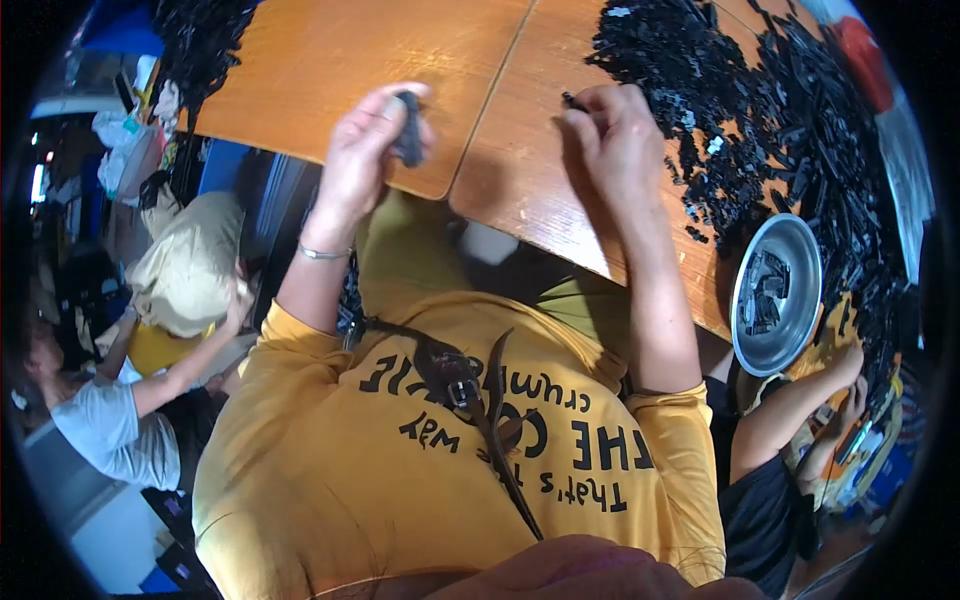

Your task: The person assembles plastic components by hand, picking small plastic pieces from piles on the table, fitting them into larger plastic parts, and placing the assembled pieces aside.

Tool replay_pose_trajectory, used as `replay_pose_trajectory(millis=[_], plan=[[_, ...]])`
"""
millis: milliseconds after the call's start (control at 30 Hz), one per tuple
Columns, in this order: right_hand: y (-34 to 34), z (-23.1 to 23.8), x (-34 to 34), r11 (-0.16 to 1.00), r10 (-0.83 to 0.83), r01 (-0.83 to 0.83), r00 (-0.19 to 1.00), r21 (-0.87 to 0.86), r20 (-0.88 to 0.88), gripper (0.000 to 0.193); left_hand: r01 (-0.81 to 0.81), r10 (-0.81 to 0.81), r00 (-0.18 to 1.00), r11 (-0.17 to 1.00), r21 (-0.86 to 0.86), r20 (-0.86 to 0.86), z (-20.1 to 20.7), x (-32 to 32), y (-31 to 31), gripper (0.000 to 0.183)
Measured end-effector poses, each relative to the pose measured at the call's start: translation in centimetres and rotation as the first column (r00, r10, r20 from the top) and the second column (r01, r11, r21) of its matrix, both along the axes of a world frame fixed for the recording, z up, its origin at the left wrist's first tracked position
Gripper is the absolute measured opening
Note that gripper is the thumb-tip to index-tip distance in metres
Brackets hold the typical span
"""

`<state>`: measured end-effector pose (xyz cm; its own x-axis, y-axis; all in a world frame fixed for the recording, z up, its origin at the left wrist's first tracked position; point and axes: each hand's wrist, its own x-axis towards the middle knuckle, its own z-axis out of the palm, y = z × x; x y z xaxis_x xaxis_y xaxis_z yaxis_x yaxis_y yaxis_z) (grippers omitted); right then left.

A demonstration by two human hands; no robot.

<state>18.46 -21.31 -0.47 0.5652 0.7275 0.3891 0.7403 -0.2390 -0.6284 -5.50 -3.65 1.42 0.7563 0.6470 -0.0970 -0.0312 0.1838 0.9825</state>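
Observation:
Above the near edge of the wooden table, my left hand is closed around a dark, flat elongated piece, thumb across its side. Further right, my right hand pinches a small black part between thumb and fingers, just over the tabletop. Most of that part is hidden by the fingertips, so its kind does not show. Beyond my right hand spreads a heap of small black parts, with a few pale bits among them.
A metal bowl with some black pieces stands at the table's right edge. Longer black strips pile up beyond it. A co-worker's arm reaches in there. Another black pile lies far left. At left, a person holds a beige sack.

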Motion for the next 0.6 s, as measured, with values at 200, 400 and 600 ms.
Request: replay_pose_trajectory(millis=[200,400,600], plan=[[1.2,-1.7,0.7,0.979,0.014,0.017,0.989,-0.205,0.15,0.013,-0.683,0.721,0.684,0.584,0.439,0.105,-4.7,-9.7,6.2,0.026],[1.7,-1.9,0.6,0.98,0.02,0.007,0.991,-0.201,0.13,0.014,-0.585,0.88,0.445,0.428,0.689,-0.168,-15.2,-18.5,8.1,0.032],[1.1,-2.5,0.5,0.997,-0.016,0.021,0.997,-0.073,0.072,0.018,-0.304,0.903,0.427,0.092,0.948,0.049,-13.0,-16.9,9.6,0.053]])
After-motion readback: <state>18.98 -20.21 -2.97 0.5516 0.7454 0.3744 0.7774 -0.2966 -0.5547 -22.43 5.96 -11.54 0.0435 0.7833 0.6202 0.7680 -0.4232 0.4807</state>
